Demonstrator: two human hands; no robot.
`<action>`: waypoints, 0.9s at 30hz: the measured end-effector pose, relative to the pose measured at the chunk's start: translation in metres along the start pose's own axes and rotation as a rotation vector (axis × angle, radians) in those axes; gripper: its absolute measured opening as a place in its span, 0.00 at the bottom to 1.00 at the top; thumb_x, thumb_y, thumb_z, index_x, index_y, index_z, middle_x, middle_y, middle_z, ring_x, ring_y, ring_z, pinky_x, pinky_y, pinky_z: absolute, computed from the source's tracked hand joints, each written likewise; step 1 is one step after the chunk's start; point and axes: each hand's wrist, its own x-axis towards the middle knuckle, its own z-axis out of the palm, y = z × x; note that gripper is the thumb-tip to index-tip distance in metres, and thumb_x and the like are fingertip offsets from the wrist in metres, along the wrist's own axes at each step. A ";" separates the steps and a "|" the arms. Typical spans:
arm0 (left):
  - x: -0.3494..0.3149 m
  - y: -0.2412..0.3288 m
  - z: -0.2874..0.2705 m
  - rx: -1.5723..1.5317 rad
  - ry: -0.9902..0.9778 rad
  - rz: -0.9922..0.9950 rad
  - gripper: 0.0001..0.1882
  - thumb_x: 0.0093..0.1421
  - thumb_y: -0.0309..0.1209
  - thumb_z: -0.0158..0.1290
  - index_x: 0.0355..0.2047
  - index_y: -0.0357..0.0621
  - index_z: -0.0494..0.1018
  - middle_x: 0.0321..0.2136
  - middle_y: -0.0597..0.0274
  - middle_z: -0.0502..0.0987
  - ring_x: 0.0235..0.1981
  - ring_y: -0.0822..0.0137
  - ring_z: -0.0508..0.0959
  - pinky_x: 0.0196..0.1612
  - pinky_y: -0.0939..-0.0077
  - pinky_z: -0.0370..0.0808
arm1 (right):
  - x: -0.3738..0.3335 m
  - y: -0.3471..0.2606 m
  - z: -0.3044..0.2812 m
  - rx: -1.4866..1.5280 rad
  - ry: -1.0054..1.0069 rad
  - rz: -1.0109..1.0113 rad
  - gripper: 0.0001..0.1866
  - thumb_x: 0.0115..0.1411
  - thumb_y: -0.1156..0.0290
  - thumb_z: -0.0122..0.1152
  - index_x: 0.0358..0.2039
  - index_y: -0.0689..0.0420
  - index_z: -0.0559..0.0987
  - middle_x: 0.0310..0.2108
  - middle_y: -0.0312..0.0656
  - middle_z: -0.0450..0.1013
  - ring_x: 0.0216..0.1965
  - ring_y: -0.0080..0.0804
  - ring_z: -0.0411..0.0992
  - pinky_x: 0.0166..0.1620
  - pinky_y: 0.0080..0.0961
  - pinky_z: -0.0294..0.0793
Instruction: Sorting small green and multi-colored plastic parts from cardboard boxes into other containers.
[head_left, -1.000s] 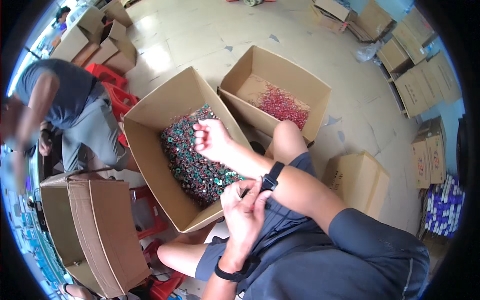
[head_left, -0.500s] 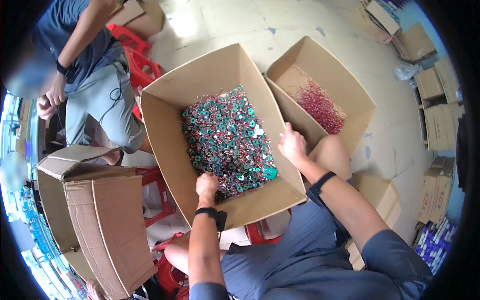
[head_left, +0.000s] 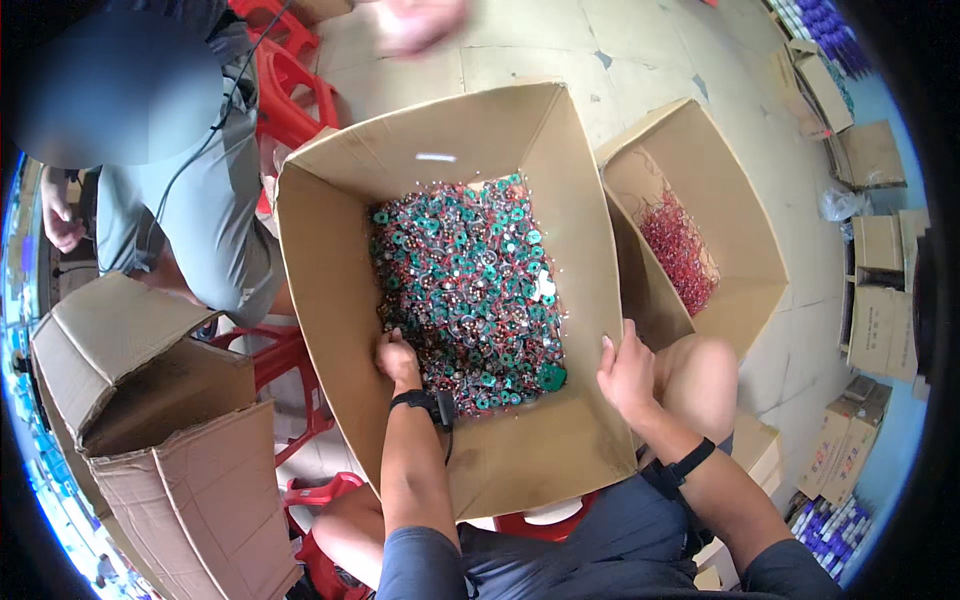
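A big open cardboard box (head_left: 520,470) stands before me, with a heap of small electronic parts (head_left: 470,290) inside: green discs, round metal pieces and red wires. At the heap's left edge, inside the box, my left hand (head_left: 397,360) reaches down with curled fingers. The fingertips are partly hidden, so what they hold cannot be made out. Over the right wall my right hand (head_left: 630,378) is closed on the rim, its thumb inside. A green square piece (head_left: 551,377) lies at the heap's near right corner.
Right of it, a second cardboard box (head_left: 745,250) holds red wires (head_left: 675,250). An opened carton (head_left: 190,490) and red stools (head_left: 295,80) stand left, beside a seated person (head_left: 200,220). A blurred limb (head_left: 420,22) shows at the top. Cartons (head_left: 880,330) line the right wall.
My left hand has moved from the heap's near edge to its left edge. My right hand has slid nearer along the rim. The view has shifted, and a blurred limb has appeared at the top.
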 end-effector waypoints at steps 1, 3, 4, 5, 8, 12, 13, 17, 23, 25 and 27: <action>0.001 -0.003 -0.002 -0.095 0.074 -0.017 0.19 0.63 0.41 0.60 0.38 0.32 0.80 0.31 0.50 0.83 0.30 0.50 0.80 0.36 0.60 0.76 | 0.002 0.000 0.000 0.007 0.001 -0.006 0.14 0.62 0.73 0.54 0.47 0.63 0.68 0.31 0.60 0.76 0.34 0.65 0.75 0.39 0.57 0.73; -0.010 0.007 -0.011 -0.190 0.145 -0.028 0.17 0.63 0.40 0.60 0.32 0.33 0.81 0.24 0.54 0.82 0.24 0.56 0.78 0.31 0.64 0.74 | 0.003 0.003 -0.005 0.005 0.048 -0.018 0.13 0.62 0.72 0.54 0.46 0.60 0.68 0.31 0.60 0.76 0.33 0.65 0.75 0.37 0.59 0.72; -0.019 0.010 -0.019 -0.446 0.072 -0.159 0.16 0.64 0.38 0.59 0.30 0.34 0.80 0.22 0.59 0.80 0.22 0.63 0.75 0.28 0.67 0.72 | 0.003 0.005 -0.005 0.017 0.047 -0.026 0.13 0.62 0.72 0.54 0.46 0.60 0.68 0.31 0.60 0.76 0.33 0.65 0.75 0.37 0.59 0.72; -0.030 0.021 -0.033 -0.704 -0.005 -0.279 0.15 0.64 0.36 0.59 0.28 0.35 0.79 0.19 0.63 0.78 0.20 0.69 0.72 0.25 0.70 0.70 | 0.005 0.008 -0.003 0.006 0.035 -0.021 0.13 0.62 0.72 0.54 0.45 0.61 0.68 0.31 0.60 0.76 0.33 0.65 0.75 0.37 0.59 0.72; -0.086 0.070 -0.084 -1.000 -0.207 -0.396 0.10 0.67 0.36 0.55 0.32 0.43 0.77 0.25 0.69 0.77 0.23 0.77 0.74 0.22 0.83 0.68 | 0.004 0.012 -0.014 -0.038 0.055 0.005 0.13 0.61 0.71 0.55 0.45 0.62 0.67 0.31 0.60 0.76 0.32 0.65 0.75 0.37 0.59 0.72; -0.144 0.101 -0.164 -1.193 -0.326 -0.309 0.10 0.69 0.35 0.52 0.35 0.42 0.77 0.28 0.68 0.78 0.27 0.76 0.76 0.27 0.82 0.71 | 0.005 0.001 -0.023 -0.080 -0.057 0.071 0.16 0.60 0.70 0.58 0.46 0.62 0.68 0.34 0.59 0.76 0.38 0.60 0.76 0.40 0.55 0.74; -0.159 0.107 -0.184 -1.266 -0.388 -0.263 0.10 0.69 0.35 0.52 0.36 0.42 0.77 0.29 0.67 0.78 0.28 0.76 0.76 0.29 0.82 0.72 | -0.006 -0.003 -0.029 -0.068 -0.048 0.062 0.16 0.60 0.70 0.58 0.46 0.62 0.68 0.34 0.59 0.76 0.38 0.60 0.76 0.40 0.55 0.74; -0.242 0.140 -0.254 -1.156 -0.425 -0.027 0.11 0.69 0.33 0.54 0.41 0.36 0.78 0.31 0.65 0.79 0.30 0.76 0.76 0.32 0.82 0.71 | -0.056 -0.048 -0.052 0.153 0.262 -0.378 0.15 0.59 0.66 0.61 0.42 0.63 0.76 0.40 0.52 0.75 0.41 0.50 0.73 0.46 0.45 0.72; -0.374 0.121 -0.306 -0.256 -0.041 0.935 0.10 0.55 0.22 0.57 0.39 0.39 0.80 0.31 0.54 0.77 0.32 0.55 0.77 0.39 0.63 0.76 | -0.163 -0.097 -0.082 1.301 -0.846 0.403 0.16 0.71 0.57 0.53 0.36 0.57 0.80 0.31 0.38 0.78 0.32 0.24 0.76 0.35 0.23 0.76; -0.399 0.106 -0.318 -0.163 -0.091 1.012 0.15 0.51 0.20 0.56 0.41 0.40 0.80 0.31 0.55 0.75 0.35 0.51 0.76 0.42 0.58 0.76 | -0.180 -0.103 -0.100 1.314 -0.820 0.451 0.14 0.71 0.61 0.51 0.36 0.58 0.79 0.29 0.37 0.76 0.30 0.23 0.74 0.33 0.22 0.73; -0.415 0.093 -0.327 -0.167 -0.117 1.044 0.15 0.56 0.23 0.58 0.45 0.41 0.79 0.33 0.57 0.77 0.34 0.59 0.78 0.40 0.65 0.77 | -0.192 -0.096 -0.108 1.326 -0.782 0.506 0.12 0.72 0.65 0.50 0.35 0.58 0.77 0.27 0.35 0.75 0.28 0.22 0.72 0.31 0.20 0.71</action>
